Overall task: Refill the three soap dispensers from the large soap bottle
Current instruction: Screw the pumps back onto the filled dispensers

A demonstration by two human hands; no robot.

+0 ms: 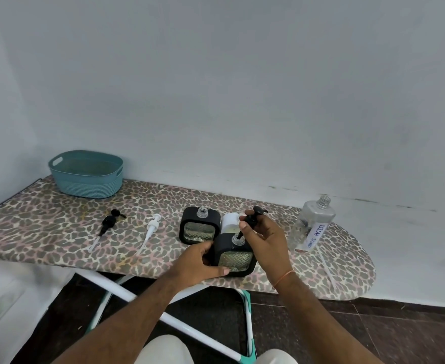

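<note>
left hand (203, 261) is gripping the near black dispenser (236, 256) at the ironing board's (45, 227) front edge while right hand (264, 237) fingers are pinching its pump (253, 218) w/ the tube entering the neck — prob light, rigid, maybe soap-slick, so best held by the body's sides.

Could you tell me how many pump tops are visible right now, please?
3. A black pump and a white pump lie loose on the board; the right hand holds a third pump over the near dispenser, steadied by the left hand.
</note>
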